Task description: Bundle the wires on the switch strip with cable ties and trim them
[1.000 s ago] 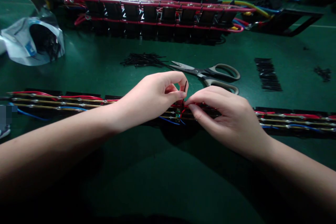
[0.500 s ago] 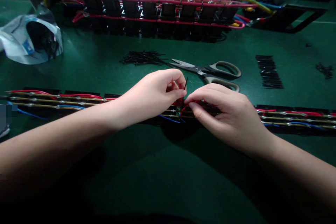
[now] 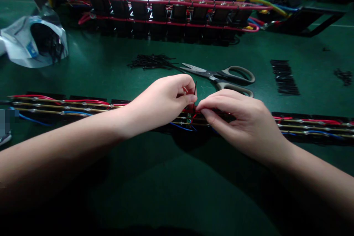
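Observation:
A long wired strip (image 3: 85, 107) with red and blue wires and brass-coloured rods runs across the green table. Over its middle, my left hand (image 3: 173, 94) pinches a thin black cable tie (image 3: 195, 90) that stands nearly upright. My right hand (image 3: 243, 118) is closed just to the right, thumb and forefinger pressed together at the tie's lower part, close to the red wire. The exact hold of its fingertips is too small to make out. Below the fingers a small green circuit board (image 3: 189, 119) shows on the strip.
Scissors (image 3: 215, 74) lie right behind my hands, beside a loose pile of black cable ties (image 3: 152, 61). A row of ties (image 3: 284, 77) and small black bits (image 3: 343, 76) lie to the right. An open plastic bag (image 3: 20, 44) stands left; larger wired assemblies (image 3: 166, 11) span the back.
The view has shifted very slightly. Both hands stay in nearly the same place, and the black cable tie stands a little straighter.

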`<state>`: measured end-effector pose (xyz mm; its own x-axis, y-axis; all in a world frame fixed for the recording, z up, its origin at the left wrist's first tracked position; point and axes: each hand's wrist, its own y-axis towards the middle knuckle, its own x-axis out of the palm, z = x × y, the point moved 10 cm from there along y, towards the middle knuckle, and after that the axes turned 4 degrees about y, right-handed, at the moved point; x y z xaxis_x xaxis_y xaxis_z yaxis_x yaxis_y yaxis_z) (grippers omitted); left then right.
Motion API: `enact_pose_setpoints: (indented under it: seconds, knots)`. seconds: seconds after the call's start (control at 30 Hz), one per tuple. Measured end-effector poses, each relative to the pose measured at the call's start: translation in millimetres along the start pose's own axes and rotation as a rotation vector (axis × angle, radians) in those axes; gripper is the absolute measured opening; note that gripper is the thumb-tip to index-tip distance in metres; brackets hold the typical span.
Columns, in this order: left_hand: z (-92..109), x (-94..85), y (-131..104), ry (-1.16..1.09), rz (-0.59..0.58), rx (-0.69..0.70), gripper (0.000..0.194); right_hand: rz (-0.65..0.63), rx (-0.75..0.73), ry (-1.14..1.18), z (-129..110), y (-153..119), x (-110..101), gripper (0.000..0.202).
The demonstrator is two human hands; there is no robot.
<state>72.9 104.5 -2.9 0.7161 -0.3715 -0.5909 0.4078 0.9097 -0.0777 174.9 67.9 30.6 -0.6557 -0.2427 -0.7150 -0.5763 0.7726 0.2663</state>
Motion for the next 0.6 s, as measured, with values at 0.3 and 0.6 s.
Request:
enact_pose_setpoints:
  seconds: [0.3,0.6]
  knots:
    - [2.0,-1.1,-1.1,-0.005,0.021,0.015,0.007,-0.008,0.001,-0.026,-0.9,-0.2,0.8,0.013]
    - [3.8,-5.6,-2.8,0.104,0.064,0.023,0.007,0.011,-0.011,-0.022,-0.4,-1.7,-0.8,0.014]
